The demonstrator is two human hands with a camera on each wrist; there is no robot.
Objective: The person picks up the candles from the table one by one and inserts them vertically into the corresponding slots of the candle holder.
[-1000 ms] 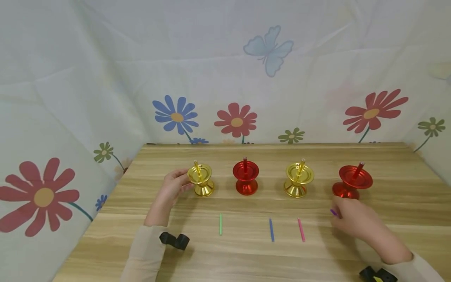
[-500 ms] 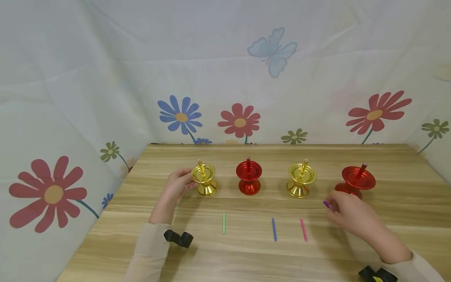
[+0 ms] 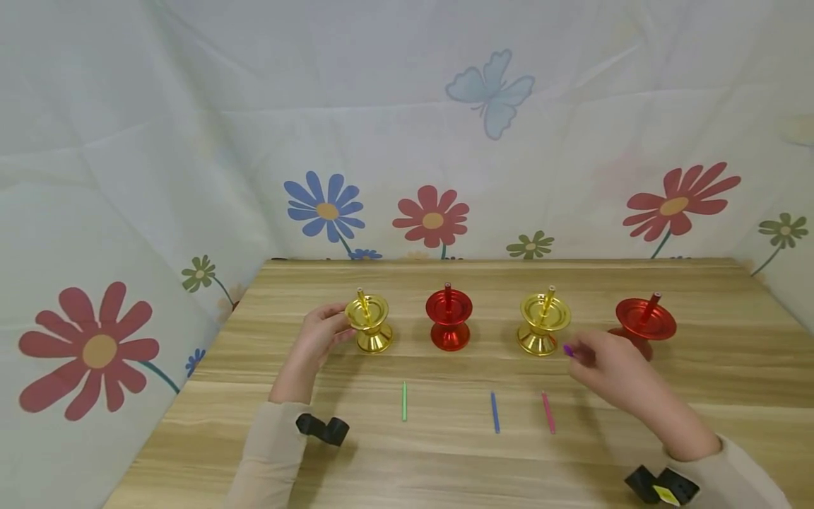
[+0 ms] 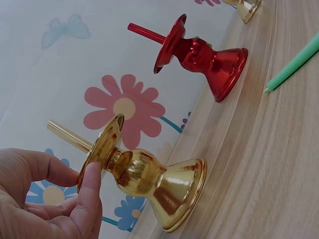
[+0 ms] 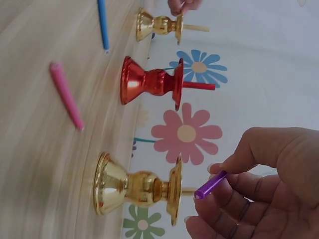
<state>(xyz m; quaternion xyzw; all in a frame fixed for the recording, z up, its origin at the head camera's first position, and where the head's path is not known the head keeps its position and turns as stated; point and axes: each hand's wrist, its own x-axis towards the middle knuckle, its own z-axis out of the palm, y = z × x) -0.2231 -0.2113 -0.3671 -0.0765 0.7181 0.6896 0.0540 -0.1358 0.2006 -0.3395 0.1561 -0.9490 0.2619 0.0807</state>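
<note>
My left hand (image 3: pixel 316 338) pinches the dish rim of the leftmost gold candle holder (image 4: pixel 177 191), which stands upright on the table. Between the thumb and fingers of my right hand (image 3: pixel 617 367) is a short purple candle (image 5: pixel 210 185); part of it is hidden in the grip. That hand hovers just right of the second gold candle holder (image 3: pixel 538 341), apart from the table. Behind it, the far-right red candle holder (image 3: pixel 645 319) is partly covered. Another red candle holder (image 3: pixel 450 332) stands between the gold ones. Each holder has a thin upright tube in its dish.
On the wooden table (image 3: pixel 445 466) in front of the holders lie a green candle (image 3: pixel 404 401), a blue candle (image 3: pixel 495 412) and a pink candle (image 3: pixel 549 412). A white cloth (image 3: pixel 381 106) printed with flowers hangs behind the table's back edge.
My right hand has moved left with the purple candle, from in front of the far-right red holder to beside the second gold one. The left hand stays on its holder.
</note>
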